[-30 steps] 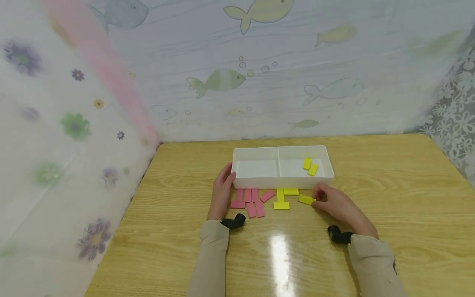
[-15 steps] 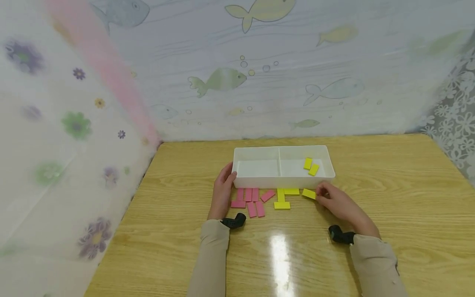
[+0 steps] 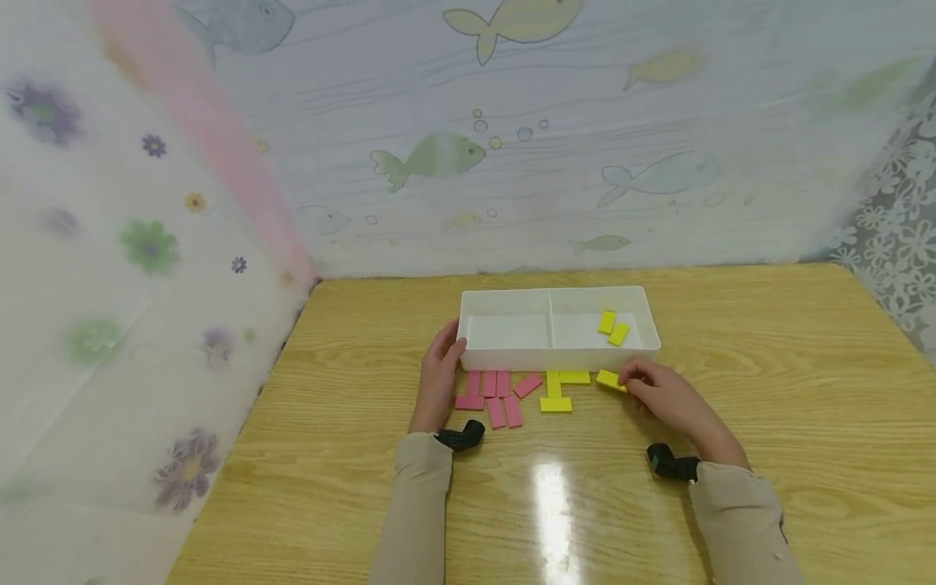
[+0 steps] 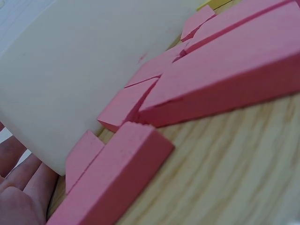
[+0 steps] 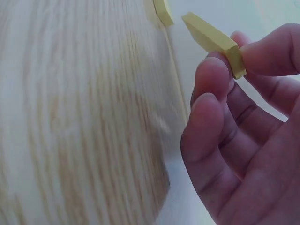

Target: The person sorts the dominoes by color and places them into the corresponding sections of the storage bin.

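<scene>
A white two-compartment tray (image 3: 504, 360) has two yellow blocks (image 3: 618, 334) in its right compartment. My left hand (image 3: 436, 382) holds the tray's left end, fingers along the outer side and thumb at the front corner. Between the thumb and fingers of my right hand (image 3: 673, 402) one end of a yellow block (image 3: 609, 380) is pinched, just in front of the tray's right part; the right wrist view shows this block (image 5: 211, 35) too. Several pink blocks (image 3: 470, 402) lie before the left compartment, and three yellow blocks (image 3: 556, 405) lie to their right.
The wooden table (image 3: 351, 487) extends around the tray. Behind it stands a wall covering with fish drawings (image 3: 446, 158), and a flowered covering (image 3: 149, 244) rises at the left. Black wrist devices (image 3: 669, 463) sit by both sleeves.
The right hand has moved the pinched yellow block slightly away from me, nearer the tray, and its tilt and the fingers' hold have shifted a little. The left hand stays at the tray.
</scene>
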